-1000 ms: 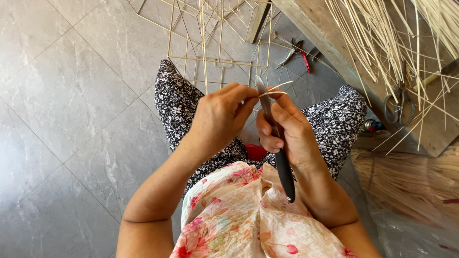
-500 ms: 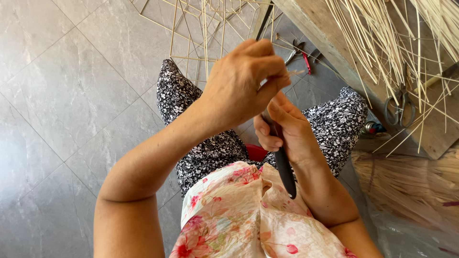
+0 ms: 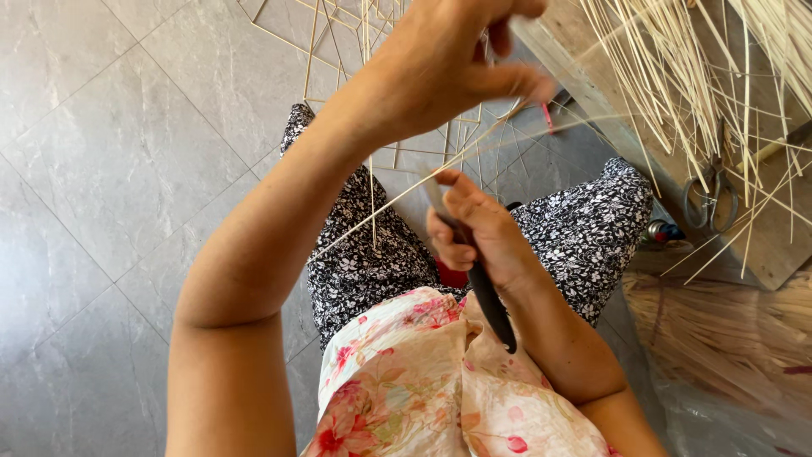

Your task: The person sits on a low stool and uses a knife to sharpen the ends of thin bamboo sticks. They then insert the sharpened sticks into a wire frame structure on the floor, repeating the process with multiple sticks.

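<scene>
Basically left hand [image 3: 440, 63] pinches 1 thin bamboo strip [image 3: 397, 199]; right hand [image 3: 478, 233] fisted around black-handled knife [image 3: 486, 296]. Strip looks light, springy, splintery; grip near blade.

Left hand [image 3: 448, 68] raised high, fingers pinched, forearm stretched upward, right hand [image 3: 482, 233] low, fist-closed, wrist bent

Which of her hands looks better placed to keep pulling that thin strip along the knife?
Probably the left hand: it is raised and pinching the thin pale strip, which runs down toward the blade. The right hand is wrapped around the dark-handled knife, held over the lap.
</scene>
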